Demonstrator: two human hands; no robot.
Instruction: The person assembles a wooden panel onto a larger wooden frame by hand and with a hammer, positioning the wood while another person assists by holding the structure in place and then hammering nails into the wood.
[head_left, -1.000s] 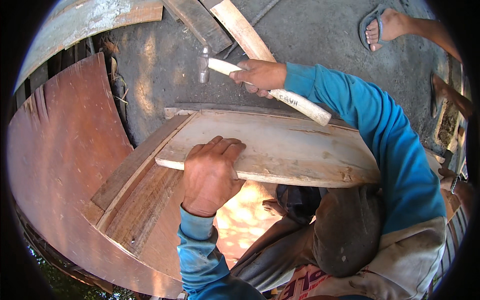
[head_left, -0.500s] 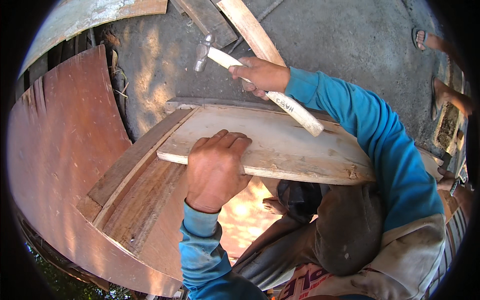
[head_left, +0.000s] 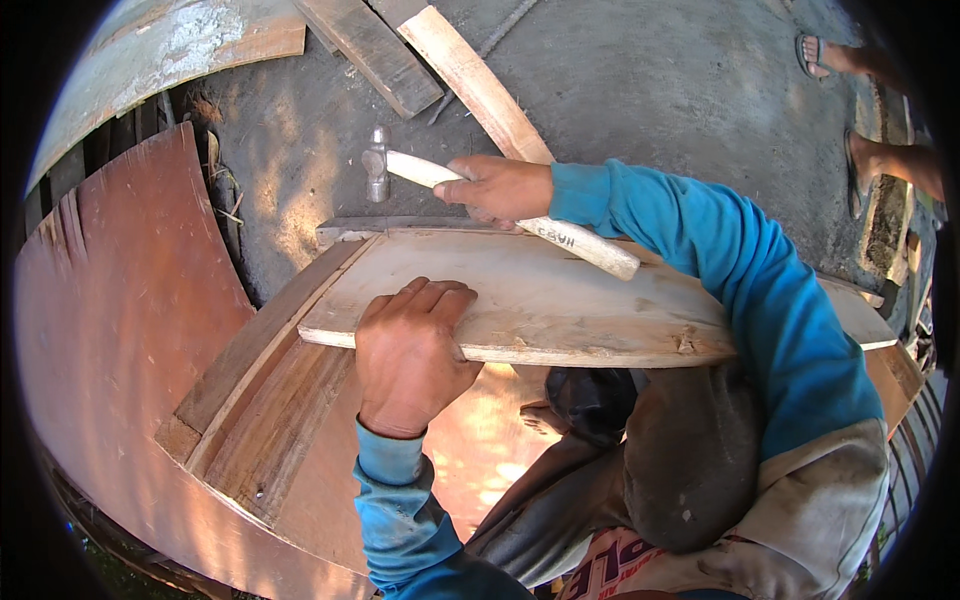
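Note:
My right hand [head_left: 500,188] is closed round the pale wooden handle of a ball-peen hammer [head_left: 585,246]. Its metal head [head_left: 376,165] points left, above the far side of the work. Below it lies a light wooden board [head_left: 520,300], set across a wooden frame [head_left: 275,325]. My left hand [head_left: 415,345] grips the near edge of this board towards its left end, with the fingers over the top; its thumb is partly hidden. The board's near right part lies over my bent knee [head_left: 690,455].
A large reddish-brown plywood sheet [head_left: 120,270] spreads at the left. Loose planks [head_left: 480,85] lie on the grey ground beyond the frame. A pale-stained board [head_left: 190,45] is at the far left. Another person's sandalled feet [head_left: 855,175] stand at the far right.
The hammer has dropped a little and its head has swung left and down, nearer the frame's far edge. My left hand keeps its hold on the board. The whole view has shifted slightly.

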